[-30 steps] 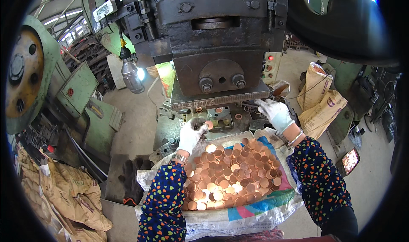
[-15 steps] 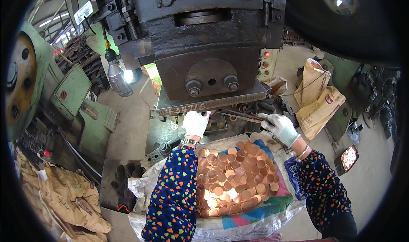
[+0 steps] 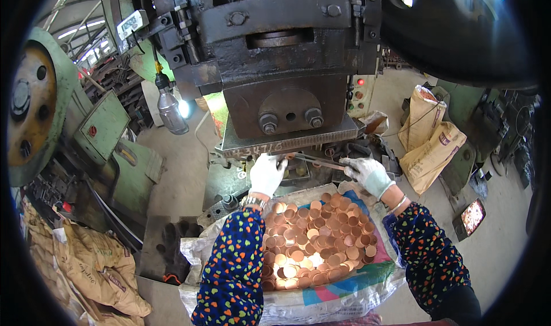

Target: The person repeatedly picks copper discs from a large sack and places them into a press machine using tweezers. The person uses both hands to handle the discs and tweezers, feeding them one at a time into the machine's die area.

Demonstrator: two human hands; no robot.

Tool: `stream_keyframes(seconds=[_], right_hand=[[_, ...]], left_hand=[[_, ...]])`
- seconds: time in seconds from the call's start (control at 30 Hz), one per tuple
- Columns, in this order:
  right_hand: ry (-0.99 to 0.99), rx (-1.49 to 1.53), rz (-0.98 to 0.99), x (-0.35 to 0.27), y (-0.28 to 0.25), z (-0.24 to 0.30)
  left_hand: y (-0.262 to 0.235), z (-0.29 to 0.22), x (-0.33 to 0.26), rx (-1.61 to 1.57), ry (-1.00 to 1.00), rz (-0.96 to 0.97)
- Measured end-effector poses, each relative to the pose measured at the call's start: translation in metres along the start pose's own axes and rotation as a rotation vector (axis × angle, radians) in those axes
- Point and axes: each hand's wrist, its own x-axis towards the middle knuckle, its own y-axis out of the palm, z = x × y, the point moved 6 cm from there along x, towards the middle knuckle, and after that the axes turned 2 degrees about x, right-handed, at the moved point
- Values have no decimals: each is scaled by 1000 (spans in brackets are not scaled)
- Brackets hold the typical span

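My left hand (image 3: 267, 175), in a white glove, is under the front edge of the press's upper block (image 3: 293, 143). Its fingers are closed together near a small coppery piece; what they hold, if anything, is hard to see. In my right hand (image 3: 370, 177), also gloved, is a pair of long thin metal tongs (image 3: 322, 161). The tongs reach leftward, their tips beside my left fingertips and under the block. Below both hands lies a heap of round copper discs (image 3: 313, 240) on a white woven sack (image 3: 367, 307).
The dark press ram (image 3: 281, 102) hangs just above my hands. A lamp in a clear bottle (image 3: 171, 110) hangs at left. Brown paper sacks (image 3: 433, 156) stand at right, and more sacks (image 3: 103, 265) lie at lower left. A control panel with a red light (image 3: 360, 82) is behind.
My view has shifted slightly, so the press sits lower and farther right. My right hand and the tongs have moved a little left, nearer my left hand.
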Motion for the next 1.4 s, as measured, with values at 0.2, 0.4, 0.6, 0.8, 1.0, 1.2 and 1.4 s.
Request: stream_keyframes(seconds=[0.2,0.4,0.6,0.8,1.0,1.2,1.4], right_hand=[[-3,259,2,-50,-5,29],[347,733,102,-147,-5,64],[513,798,111,-193,11,68],[437,826,157,-193,13,75],[481,823,155,-195,20,73],[478,879,136,-197,26,66],[557,1209,52,-201,24,67]], left_hand=[[-17,-8,-69,-68,-11,363],[-4,-29,-125,123,129,625],[9,-15,-126,118,43,597],[-13,-12,-130,70,27,556],[-32,-15,-137,54,-4,641],[-31,-2,-134,5,-26,535],[-34,0,-136,48,68,349]])
